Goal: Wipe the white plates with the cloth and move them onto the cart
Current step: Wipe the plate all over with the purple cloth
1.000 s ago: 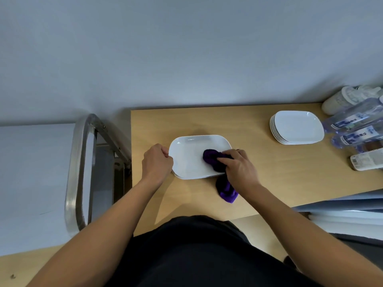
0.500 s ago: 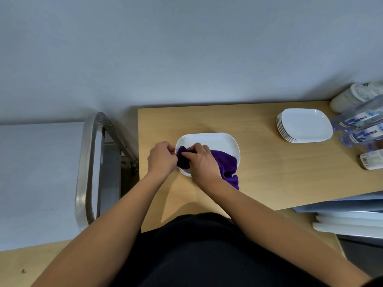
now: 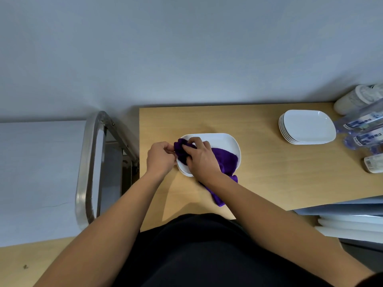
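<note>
The wooden surface (image 3: 269, 183) fills the right half of the view, and the cart (image 3: 37, 172), with its steel handle loop, stands just beside it at nine o'clock. That is likely so a wiped plate needs only a short carry. A stack of plates (image 3: 306, 127) waits at two o'clock, well apart from the work, with water bottles (image 3: 364, 123) lying just beyond it at three o'clock.

Near the centre, one white plate (image 3: 223, 141) lies flat on the surface close to the cart-side edge. The purple cloth (image 3: 224, 160) is spread over the plate's middle, and its loose tail hangs off the rim at five o'clock.

The right hand (image 3: 202, 160) has its fingers curled round a bunched end of the cloth and presses it on the plate's nine o'clock side. The left hand (image 3: 160, 159) has its fingers curled at that same rim, apparently gripping it so the plate cannot slide under the rubbing. Wiping looks under way, and nothing visible sits on the cart yet.
</note>
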A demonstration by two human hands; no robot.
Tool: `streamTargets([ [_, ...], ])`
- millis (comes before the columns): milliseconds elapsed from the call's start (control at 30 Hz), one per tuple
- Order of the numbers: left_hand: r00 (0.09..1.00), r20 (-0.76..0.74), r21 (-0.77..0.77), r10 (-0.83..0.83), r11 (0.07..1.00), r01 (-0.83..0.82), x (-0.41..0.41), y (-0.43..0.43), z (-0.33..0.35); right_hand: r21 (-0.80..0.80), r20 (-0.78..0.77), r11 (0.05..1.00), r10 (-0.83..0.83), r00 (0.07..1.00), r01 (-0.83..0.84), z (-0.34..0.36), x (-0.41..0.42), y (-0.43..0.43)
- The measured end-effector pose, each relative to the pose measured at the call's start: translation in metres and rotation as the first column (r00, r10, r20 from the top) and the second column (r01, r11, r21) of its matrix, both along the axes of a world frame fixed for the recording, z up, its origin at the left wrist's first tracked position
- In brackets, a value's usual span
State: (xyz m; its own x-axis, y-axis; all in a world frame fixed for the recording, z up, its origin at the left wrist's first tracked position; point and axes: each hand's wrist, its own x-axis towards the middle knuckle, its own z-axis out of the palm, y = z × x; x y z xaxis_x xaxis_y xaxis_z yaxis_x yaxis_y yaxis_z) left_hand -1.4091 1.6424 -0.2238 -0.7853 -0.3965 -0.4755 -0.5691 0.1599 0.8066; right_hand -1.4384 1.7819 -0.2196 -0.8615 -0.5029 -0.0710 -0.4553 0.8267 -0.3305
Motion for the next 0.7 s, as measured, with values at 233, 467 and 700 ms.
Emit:
streamTargets([
  [233,0.999,0.014,-0.048,0.047,0.998,-0.046,0.003,0.008,0.002,-0.01,0.172,0.991,0.135,0.976,-0.136,0.012,0.01,0.038],
  [467,0.998,0.003,-0.071,0.063,0.996,-0.063,0.003,0.013,0.007,-0.063,0.105,0.977,-0.196,0.975,0.203,0.005,-0.002,0.102],
  [700,0.999,-0.041,-0.439,0.017,0.898,-0.033,0.009,0.043,0.017,-0.205,0.146,0.907,-0.343,0.928,0.368,0.01,-0.024,0.15],
])
